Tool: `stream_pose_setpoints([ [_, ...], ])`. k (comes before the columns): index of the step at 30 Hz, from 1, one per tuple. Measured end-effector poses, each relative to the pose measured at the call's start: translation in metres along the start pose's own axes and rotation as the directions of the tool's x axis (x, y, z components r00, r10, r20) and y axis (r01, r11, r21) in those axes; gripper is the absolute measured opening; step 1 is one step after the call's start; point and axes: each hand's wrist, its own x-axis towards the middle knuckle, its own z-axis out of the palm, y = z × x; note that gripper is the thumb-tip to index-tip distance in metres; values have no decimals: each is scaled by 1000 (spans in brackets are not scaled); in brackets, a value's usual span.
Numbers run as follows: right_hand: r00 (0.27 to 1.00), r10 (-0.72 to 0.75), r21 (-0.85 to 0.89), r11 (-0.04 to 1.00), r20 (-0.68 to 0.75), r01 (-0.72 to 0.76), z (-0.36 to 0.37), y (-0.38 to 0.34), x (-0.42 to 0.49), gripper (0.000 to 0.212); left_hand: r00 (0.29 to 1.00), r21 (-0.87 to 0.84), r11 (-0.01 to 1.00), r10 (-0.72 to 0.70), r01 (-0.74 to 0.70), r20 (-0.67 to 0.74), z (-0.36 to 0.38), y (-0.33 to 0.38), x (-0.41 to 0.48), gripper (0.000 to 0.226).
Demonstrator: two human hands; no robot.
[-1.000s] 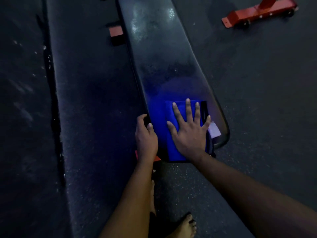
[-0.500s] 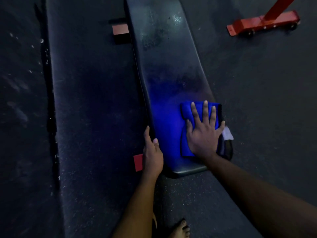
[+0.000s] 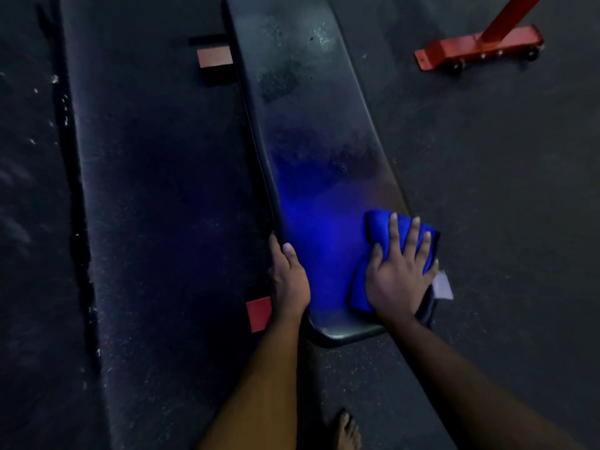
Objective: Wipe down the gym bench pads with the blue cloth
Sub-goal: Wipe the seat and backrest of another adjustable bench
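Dark gym floor [image 3: 487, 190] under a long bench pad [image 3: 308, 125] running away from us, right hand [image 3: 397, 277] flat, fingers spread, pressing the blue cloth [image 3: 380, 235] at its near right edge, left hand [image 3: 289, 277] gripping the left edge.

Gym; padded bench [image 3: 302, 102], rubber floor [image 3: 487, 173]

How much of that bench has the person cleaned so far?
Early, I'd guess. The right hand presses the blue cloth flat on the bench pad at its near right edge, and the left hand holds its left edge. The near end looks glossy, perhaps already wiped. Farther up, dull smudgy patches show, so most of its length seems left.
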Motion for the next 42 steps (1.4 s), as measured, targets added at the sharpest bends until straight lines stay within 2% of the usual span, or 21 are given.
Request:
stream_pose_setpoints([
  [4, 990, 141, 44, 989, 23, -142, 4, -19, 37, 59, 999, 1, 1000, 23, -23, 23, -2, -4, 2, 53],
  [6, 999, 34, -24, 999, -17, -34, 2, -13, 23, 60, 999, -7, 1000, 13, -12, 31, -3, -4, 2, 53],
  [9, 971, -232, -70, 969, 59, 235, -6, 11, -9, 60, 1000, 1, 1000, -11, 11, 10, -3, -1, 2, 52],
  [12, 935, -340, -79, 934, 102, 349, -13, 19, 10, 59, 1000, -16, 1000, -13, 13, 15, -2, 1, -1, 51],
  [18, 994, -93, 40, 995, 56, 91, 2, -36, 94, 62, 1000, -4, 1000, -2, 2, -6, 1, -3, 5, 52],
  [19, 992, -122, 16, 992, 30, 121, 2, -33, 87, 62, 1000, -16, 1000, -9, 8, -13, 2, -5, 5, 52],
  [21, 959, -281, -60, 958, 27, 282, -1, -17, 59, 61, 1000, -14, 1000, -5, 4, -22, 3, -5, 3, 52],
  [23, 903, -418, -54, 904, 102, 425, -7, 0, 42, 60, 1000, -7, 1000, -8, 8, -30, 4, 0, 2, 53],
  [26, 853, -503, -39, 858, 138, 512, -11, -1, 71, 59, 999, -24, 999, -26, 25, -33, 5, 4, -1, 53],
  [30, 911, -389, 15, 920, 134, 391, -2, -45, 132, 59, 998, -18, 999, -44, 43, -52, 7, 7, -1, 52],
  [32, 935, -337, 29, 942, 112, 336, 1, -51, 130, 59, 997, -19, 999, -48, 47, -54, 9, 6, 0, 52],
  [33, 928, -363, 13, 932, 89, 363, 0, -46, 117, 59, 997, -19, 999, -45, 44, -55, 9, 5, 0, 52],
  [35, 868, -488, -28, 870, 86, 492, -6, -24, 76, 59, 997, -18, 999, -48, 47, -58, 9, 4, 0, 53],
  [37, 809, -569, -10, 817, 146, 577, -13, -1, 45, 59, 997, -19, 999, -50, 50, -51, 9, 5, 1, 53],
  [40, 770, -614, 23, 784, 176, 620, -15, -12, 63, 60, 998, -28, 999, -38, 36, -55, 9, 6, 0, 53],
  [42, 781, -599, 9, 794, 177, 607, -6, -45, 88, 59, 998, -28, 999, -32, 30, -54, 7, 6, 2, 52],
])
